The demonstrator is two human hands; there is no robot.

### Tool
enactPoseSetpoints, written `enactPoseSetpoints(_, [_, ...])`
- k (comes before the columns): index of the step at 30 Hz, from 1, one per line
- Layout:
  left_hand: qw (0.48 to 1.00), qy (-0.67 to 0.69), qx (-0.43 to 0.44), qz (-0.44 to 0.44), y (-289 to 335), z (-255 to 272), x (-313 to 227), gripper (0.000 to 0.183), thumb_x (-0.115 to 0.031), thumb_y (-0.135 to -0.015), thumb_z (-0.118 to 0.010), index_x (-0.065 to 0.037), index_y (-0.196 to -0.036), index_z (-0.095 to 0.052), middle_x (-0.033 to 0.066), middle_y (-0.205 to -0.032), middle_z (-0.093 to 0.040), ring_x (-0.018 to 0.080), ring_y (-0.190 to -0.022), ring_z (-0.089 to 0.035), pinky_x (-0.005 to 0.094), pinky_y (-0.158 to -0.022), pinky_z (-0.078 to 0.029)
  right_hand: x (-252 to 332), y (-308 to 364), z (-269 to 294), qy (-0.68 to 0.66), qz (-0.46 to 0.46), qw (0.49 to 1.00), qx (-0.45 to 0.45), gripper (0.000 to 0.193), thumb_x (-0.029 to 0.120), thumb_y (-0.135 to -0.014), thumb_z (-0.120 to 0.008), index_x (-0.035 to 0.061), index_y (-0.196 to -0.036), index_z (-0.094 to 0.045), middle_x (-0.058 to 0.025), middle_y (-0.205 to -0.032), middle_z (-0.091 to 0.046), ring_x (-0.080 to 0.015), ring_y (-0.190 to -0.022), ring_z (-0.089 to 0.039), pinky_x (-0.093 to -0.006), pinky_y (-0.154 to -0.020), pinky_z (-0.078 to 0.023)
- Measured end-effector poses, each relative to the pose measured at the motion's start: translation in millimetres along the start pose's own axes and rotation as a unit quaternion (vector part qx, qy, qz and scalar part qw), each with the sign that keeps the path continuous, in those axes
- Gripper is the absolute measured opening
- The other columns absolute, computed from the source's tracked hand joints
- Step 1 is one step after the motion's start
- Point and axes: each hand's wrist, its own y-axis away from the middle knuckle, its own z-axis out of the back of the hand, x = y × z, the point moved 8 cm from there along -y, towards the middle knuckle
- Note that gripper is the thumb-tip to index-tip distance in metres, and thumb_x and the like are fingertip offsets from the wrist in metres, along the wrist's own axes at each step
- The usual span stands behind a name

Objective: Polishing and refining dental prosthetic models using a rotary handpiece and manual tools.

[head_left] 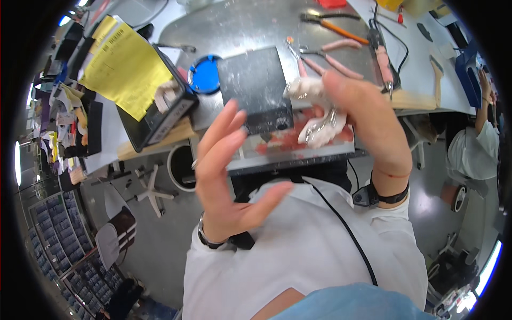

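My right hand is closed round a white plaster dental cast that has shiny metal framework on it. The cast is tilted above the bench's front edge, and part of it is hidden by my fingers and thumb. My left hand is raised with its fingers apart and holds nothing. Its fingertips are near a dark square block with a dusty top. Beside the block on its left lies a round blue ring-shaped piece.
A black tray with a yellow paper slip and another pale cast is at left. Pink-handled pliers, orange-handled cutters and a pink handpiece lie far right. A brush lies further right; another person sits there.
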Motion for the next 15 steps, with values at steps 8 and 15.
enactPoseSetpoints(8, [0.950, 0.198, 0.112, 0.216, 16.1, -52.9, 30.9, 0.062, 0.002, -0.067, -0.074, 0.000, -0.124, -0.048, 0.0105, -0.118, -0.050, 0.0160, -0.096, -0.059, 0.0250, -0.071, -0.055, -20.6, 34.1, -6.5, 0.154, 0.062, 0.986, -0.007, 0.043, 0.042, -0.096, -0.046, 0.0015, -0.096, -0.063, 0.0028, -0.061, -0.052, -0.0021, -0.053, -0.042, -0.0187, -0.049, -0.033])
enactPoseSetpoints(15, [0.866, 0.368, 0.109, 0.320, 50.5, -45.2, 38.8, 0.060, 0.000, -0.073, -0.071, -0.003, -0.126, -0.043, 0.0076, -0.117, -0.048, 0.0130, -0.098, -0.054, 0.0264, -0.081, -0.051, 7.9, 0.4, 221.0, 0.644, 0.056, 0.691, -0.323, 0.065, 0.067, -0.073, -0.061, 0.0028, -0.079, -0.068, 0.0000, -0.060, -0.053, -0.0092, -0.060, -0.051, -0.0245, -0.057, -0.039])
